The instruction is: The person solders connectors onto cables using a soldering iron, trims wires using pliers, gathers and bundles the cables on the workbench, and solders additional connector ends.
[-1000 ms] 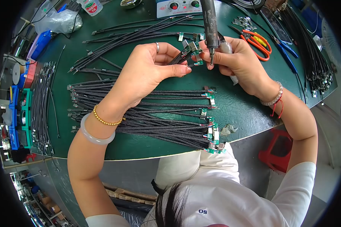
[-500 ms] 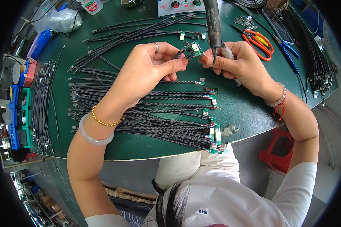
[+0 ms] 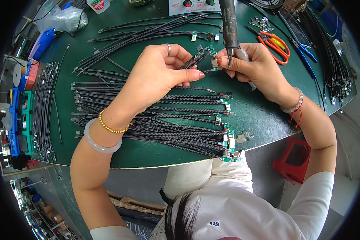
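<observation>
My left hand (image 3: 164,68) is closed on a few black braided cables (image 3: 192,60), whose ends carry small green circuit boards and metal connectors. One metal connector (image 3: 214,63) is beside the fingertips of my right hand (image 3: 248,66); whether they grip it is hard to tell. My right hand is also closed around a whitish translucent strip (image 3: 243,55), partly hidden by the fingers. A soldering iron (image 3: 229,28) points down from above, its tip close in front of my right thumb. Below my left hand lies a bundle of similar cables (image 3: 180,112), board ends to the right.
A soldering machine (image 3: 194,7) stands at the back. Orange-handled pliers (image 3: 273,46), blue-handled pliers (image 3: 304,52) and loose metal connectors (image 3: 261,24) lie to the right. More cables (image 3: 328,52) fill the far right; thin cables (image 3: 46,112) lie left. A red stool (image 3: 292,160) is below.
The connector ends in my left hand have turned and spread, with one connector now lower beside my right fingertips. My left hand has shifted slightly right; the right hand has stayed nearly in place.
</observation>
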The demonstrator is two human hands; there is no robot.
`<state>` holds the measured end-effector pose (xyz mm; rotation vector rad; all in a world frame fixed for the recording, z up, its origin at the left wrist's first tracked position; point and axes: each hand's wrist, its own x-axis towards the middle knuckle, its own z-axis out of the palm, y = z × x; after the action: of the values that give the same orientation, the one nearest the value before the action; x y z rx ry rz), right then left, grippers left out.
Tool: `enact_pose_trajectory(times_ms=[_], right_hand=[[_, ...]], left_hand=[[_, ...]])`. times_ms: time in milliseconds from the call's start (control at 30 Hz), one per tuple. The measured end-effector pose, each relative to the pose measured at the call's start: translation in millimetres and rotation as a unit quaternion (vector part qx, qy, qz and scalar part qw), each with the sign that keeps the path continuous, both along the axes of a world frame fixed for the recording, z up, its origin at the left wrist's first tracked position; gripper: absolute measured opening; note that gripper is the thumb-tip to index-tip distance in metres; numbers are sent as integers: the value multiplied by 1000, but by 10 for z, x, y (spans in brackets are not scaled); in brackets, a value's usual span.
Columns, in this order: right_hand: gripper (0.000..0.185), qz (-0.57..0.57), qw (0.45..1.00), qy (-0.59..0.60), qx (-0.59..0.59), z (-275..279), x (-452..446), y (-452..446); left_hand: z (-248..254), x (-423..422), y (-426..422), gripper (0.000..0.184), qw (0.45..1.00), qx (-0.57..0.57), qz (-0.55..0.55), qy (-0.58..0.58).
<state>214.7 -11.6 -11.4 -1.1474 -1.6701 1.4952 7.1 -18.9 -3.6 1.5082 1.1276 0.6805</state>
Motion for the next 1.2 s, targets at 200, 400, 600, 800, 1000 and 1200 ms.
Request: enact_pose_trajectory(times_ms=[200,400,600,800,1000,1200], right_hand=[[19,13,1000,4,-22,8,35,22],[30,12,1000,27,-2,-7,6,3],[37,-9,1000,9,17,9,-17,-1],[34,-7,1000,-9,-2,39,-3,9],[23,7,1000,3,16,-2,-11,-14],[20,15,1000,-27,6,-1,-12,-8]], left_hand=[[-13,0,6,20,1000,-3,7,-3],[-24,-3,10,18,1000,-6,13,-19],[-35,21,-5,17,998,-13,30,-45],[-80,41,1,17,996,43,45,-70],[-113,13,53,17,992,93,56,-58],[-108,9,45,17,994,72,49,-65]])
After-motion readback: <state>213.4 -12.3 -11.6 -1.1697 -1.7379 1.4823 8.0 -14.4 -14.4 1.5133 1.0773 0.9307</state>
